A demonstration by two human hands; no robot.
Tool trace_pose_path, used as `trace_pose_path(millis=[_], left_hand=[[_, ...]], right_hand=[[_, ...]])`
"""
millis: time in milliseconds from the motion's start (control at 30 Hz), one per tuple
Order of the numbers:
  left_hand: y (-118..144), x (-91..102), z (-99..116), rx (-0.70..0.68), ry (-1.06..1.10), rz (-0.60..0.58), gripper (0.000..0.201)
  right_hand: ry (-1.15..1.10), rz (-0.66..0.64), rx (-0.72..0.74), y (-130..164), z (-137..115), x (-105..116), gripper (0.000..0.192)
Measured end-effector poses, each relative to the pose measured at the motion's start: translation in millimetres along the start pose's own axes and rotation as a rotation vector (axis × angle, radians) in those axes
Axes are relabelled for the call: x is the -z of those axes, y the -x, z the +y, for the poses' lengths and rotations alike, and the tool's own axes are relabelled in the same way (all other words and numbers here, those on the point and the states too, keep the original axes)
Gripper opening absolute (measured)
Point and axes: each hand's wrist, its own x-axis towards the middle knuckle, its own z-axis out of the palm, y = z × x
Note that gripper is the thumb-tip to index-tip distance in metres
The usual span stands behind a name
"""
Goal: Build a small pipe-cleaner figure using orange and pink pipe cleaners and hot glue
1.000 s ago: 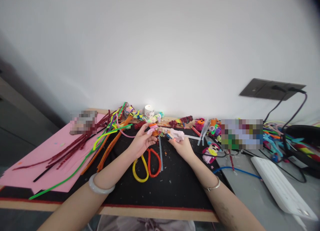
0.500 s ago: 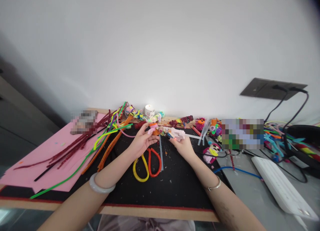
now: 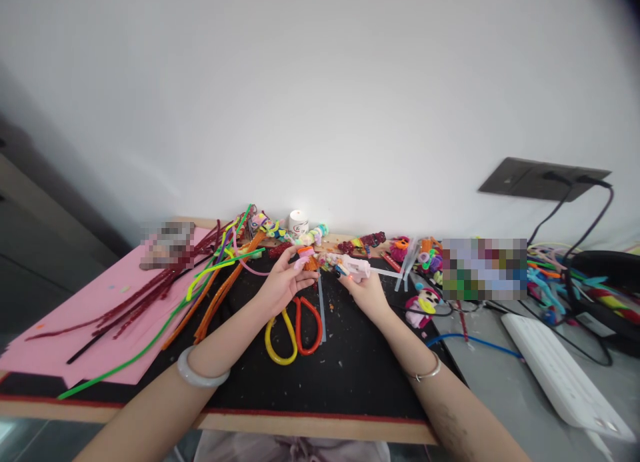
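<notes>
Two hands barely move in the last second: the left hand [image 3: 283,285] keeps pinching a small orange figure [image 3: 306,257], the right hand [image 3: 367,292] stays closed around the pink glue gun [image 3: 356,268], nozzle touching it. Both hover over the black mat [image 3: 360,375], yellow-and-red loops [image 3: 294,323] below, white wall behind.

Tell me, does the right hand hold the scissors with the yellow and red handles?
No. The scissors lie on the black mat between the forearms, while the right hand holds a pink glue gun.
</notes>
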Motion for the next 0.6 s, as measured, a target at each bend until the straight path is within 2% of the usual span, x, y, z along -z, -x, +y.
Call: trace_pose_path(millis=[600], left_hand=[[-0.5, -0.4, 0.8, -0.001, -0.008, 0.005, 0.035]], right_hand=[[0.018, -0.008, -0.014, -0.4, 1.1, 1.3, 0.024]])
